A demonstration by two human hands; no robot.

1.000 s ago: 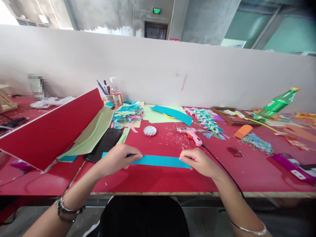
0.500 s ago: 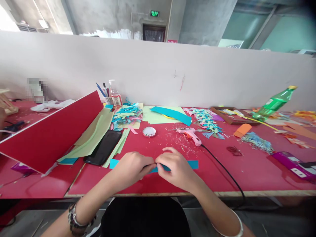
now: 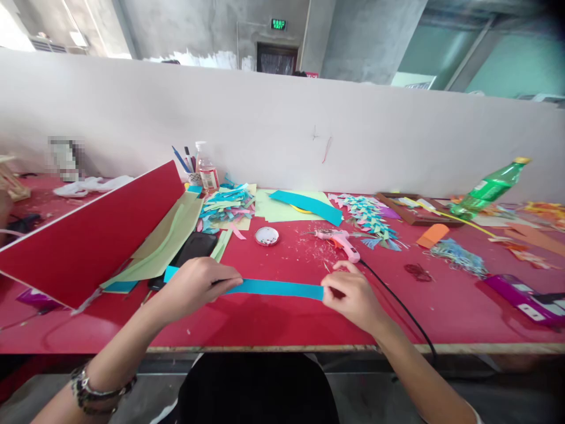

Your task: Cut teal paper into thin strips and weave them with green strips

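Observation:
A long blue paper strip (image 3: 278, 288) stretches nearly level between my hands, above the front part of the red table. My left hand (image 3: 200, 288) pinches it left of its middle, and the strip's left end pokes out beyond the wrist side. At the strip's right end my right hand (image 3: 353, 292) grips it between thumb and fingers. Behind the strip lie a white round lid (image 3: 266, 236) with small specks in it and a pink glue gun (image 3: 339, 241). A black phone (image 3: 194, 249) is partly covered by my left hand.
A red board (image 3: 101, 229) stands slanted at the left, beside green paper sheets (image 3: 170, 235). Cut paper strips (image 3: 227, 206) are heaped at the back. The glue gun's black cord (image 3: 401, 300) runs off the front edge. At right are a green bottle (image 3: 489, 189) and a purple power strip (image 3: 527, 300).
My hands, close together at the strip's middle before, have moved apart, the left one leftward and the right one to the strip's end. The blue strip now shows between them.

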